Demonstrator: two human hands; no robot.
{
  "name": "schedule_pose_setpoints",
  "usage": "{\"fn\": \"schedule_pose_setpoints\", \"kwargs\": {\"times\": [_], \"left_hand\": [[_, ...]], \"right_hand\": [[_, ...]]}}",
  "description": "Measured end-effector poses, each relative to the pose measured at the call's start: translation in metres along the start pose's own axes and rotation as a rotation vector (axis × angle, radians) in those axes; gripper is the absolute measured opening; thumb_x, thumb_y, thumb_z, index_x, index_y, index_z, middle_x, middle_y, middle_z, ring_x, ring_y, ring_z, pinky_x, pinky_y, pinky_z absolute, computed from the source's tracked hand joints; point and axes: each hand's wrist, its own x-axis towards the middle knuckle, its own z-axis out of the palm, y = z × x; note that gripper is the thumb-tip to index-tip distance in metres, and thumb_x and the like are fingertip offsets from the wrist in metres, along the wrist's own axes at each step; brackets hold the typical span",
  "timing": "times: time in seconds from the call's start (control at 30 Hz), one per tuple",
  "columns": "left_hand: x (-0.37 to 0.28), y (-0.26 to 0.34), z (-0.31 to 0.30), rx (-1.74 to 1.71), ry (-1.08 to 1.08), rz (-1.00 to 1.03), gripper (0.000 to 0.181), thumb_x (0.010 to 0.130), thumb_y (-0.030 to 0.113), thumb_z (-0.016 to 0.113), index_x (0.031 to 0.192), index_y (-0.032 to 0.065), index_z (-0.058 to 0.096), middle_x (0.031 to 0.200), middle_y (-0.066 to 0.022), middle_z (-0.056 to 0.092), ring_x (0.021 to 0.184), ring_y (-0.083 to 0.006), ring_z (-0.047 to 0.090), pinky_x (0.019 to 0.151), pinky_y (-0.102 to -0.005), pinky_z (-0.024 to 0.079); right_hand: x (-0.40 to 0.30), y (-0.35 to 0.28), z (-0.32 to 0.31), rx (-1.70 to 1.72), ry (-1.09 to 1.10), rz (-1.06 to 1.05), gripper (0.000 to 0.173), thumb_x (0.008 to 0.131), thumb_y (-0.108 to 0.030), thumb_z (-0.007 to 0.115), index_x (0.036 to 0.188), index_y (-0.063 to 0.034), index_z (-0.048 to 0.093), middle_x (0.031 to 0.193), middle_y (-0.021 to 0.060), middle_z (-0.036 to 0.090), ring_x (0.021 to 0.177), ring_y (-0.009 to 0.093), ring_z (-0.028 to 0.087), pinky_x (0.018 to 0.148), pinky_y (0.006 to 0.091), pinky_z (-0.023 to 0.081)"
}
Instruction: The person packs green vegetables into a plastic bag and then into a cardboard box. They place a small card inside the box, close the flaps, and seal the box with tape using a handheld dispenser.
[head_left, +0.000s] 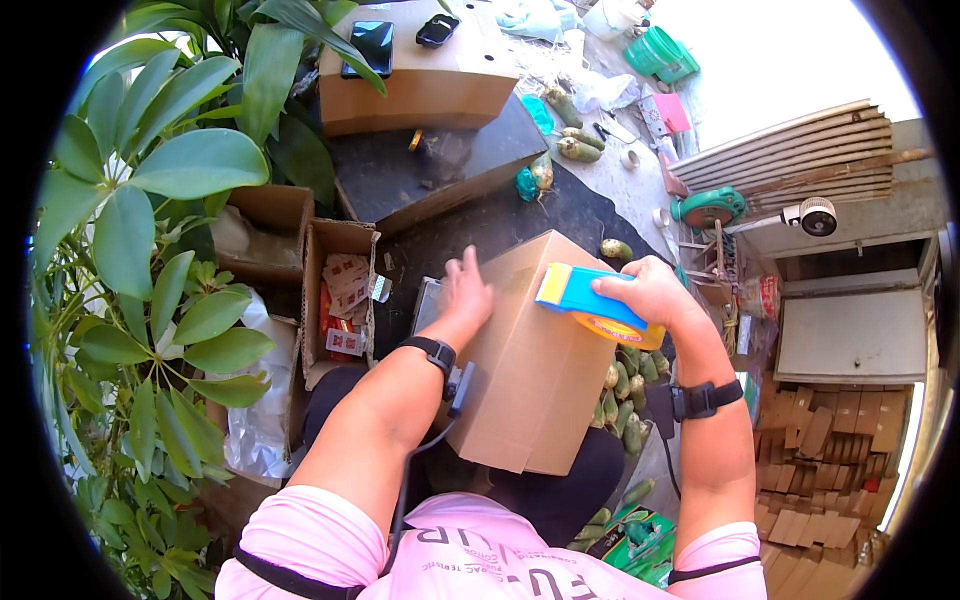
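Note:
A closed cardboard box (517, 360) stands tilted between my forearms, above my dark-trousered legs. My right hand (645, 292) grips a blue tape dispenser (592, 294) with a yellow toothed end and a roll of yellow packing tape (616, 330). The dispenser's toothed end is over the upper right part of the box; whether it touches the cardboard is unclear. Beside the box's left face, my left hand (466, 292) is slightly blurred, holding nothing, its fingers apart. I cannot tell whether it touches the box. Black straps with small devices circle both wrists.
To the left, an open carton (341, 300) holds small printed packets, near leafy plants (199, 165). Ahead, a phone (371, 46) lies on a larger cardboard box (420, 97). Several green radishes (626, 390) lie right of my box. Flattened cartons (832, 465) are stacked far right.

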Motion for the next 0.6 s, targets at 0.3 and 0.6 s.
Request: {"fn": "schedule_pose_setpoints", "kwargs": {"times": [0.3,0.6], "left_hand": [[0.020,-0.010,0.006,-0.116,-0.282,0.176,0.016,0.090,0.015,0.051,0.096,0.0025,0.059,0.104,-0.0219,0.061,0.102,-0.0370,0.058,0.086,-0.0421,0.047],[-0.102,0.095,-0.134,0.058,-0.545,0.776,0.013,0.076,0.006,0.062,0.087,0.0044,0.056,0.086,-0.0128,0.058,0.087,-0.0349,0.058,0.075,-0.0433,0.046]], "right_hand": [[0.012,0.010,0.005,-0.029,0.063,-0.116,0.063,0.071,-0.053,0.070,0.087,0.0082,0.070,0.079,0.0228,0.068,0.077,0.029,0.069,0.071,0.0374,0.053],[0.024,0.015,0.003,-0.058,0.047,-0.216,0.062,0.069,-0.054,0.068,0.077,0.0071,0.068,0.073,0.0245,0.065,0.070,0.032,0.064,0.067,0.0392,0.050]]}}
